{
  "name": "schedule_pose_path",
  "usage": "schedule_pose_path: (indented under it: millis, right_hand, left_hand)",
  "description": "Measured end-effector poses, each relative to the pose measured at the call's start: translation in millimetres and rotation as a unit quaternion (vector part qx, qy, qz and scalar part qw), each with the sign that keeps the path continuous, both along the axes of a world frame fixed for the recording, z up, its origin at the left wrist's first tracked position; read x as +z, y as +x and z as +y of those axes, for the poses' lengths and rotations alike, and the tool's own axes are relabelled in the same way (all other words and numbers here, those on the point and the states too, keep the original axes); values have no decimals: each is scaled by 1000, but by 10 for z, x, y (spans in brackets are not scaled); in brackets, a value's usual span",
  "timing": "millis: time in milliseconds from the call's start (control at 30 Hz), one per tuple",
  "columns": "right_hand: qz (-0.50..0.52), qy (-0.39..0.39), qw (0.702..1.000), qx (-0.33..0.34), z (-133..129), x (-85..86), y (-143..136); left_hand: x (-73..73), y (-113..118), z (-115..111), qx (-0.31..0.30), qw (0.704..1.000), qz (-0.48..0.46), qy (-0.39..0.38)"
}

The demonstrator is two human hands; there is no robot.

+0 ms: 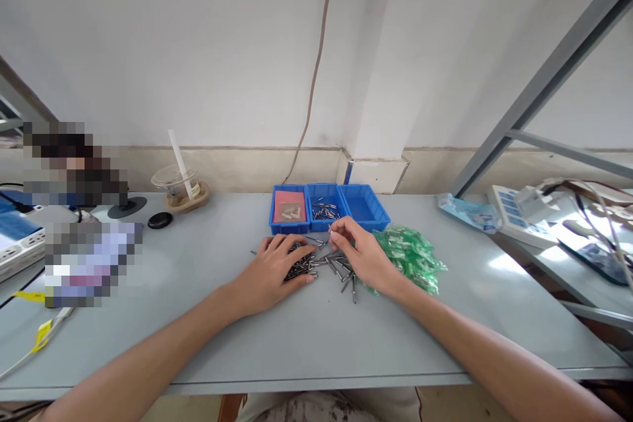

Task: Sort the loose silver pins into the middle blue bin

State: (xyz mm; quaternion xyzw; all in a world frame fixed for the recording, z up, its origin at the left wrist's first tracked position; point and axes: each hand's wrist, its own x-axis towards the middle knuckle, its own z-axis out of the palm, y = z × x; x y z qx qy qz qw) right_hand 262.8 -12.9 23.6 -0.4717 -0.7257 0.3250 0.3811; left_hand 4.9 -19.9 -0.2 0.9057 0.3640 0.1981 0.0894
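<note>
A pile of slim dark metal pins (pixel 339 266) lies on the table in front of the blue bins. My left hand (pixel 277 267) rests palm down over the left part of this pile, fingers spread, hiding some of the pins. Thumb and forefinger of my right hand (pixel 363 254) are pinched together above the pile's right side, with the tip of a small shiny metal piece showing between them. More pins lie in the middle blue bin (pixel 322 191). The left blue bin (pixel 291 229) holds a red sheet and a few small pale pieces.
A right blue bin (pixel 364 204) joins the row. Crinkled green plastic bags (pixel 413 257) lie beside my right wrist. Further left are a black round object (pixel 160 219) and a lidded cup (pixel 177 178). A power strip (pixel 514 211) and cables sit at the right.
</note>
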Motion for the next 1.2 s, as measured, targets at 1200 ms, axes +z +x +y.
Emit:
schedule_pose_path:
  millis: [1200]
  right_hand:
    - [11, 9, 999, -37, 29, -11, 27]
  left_hand:
    - [8, 10, 0, 7, 1000, 6, -4]
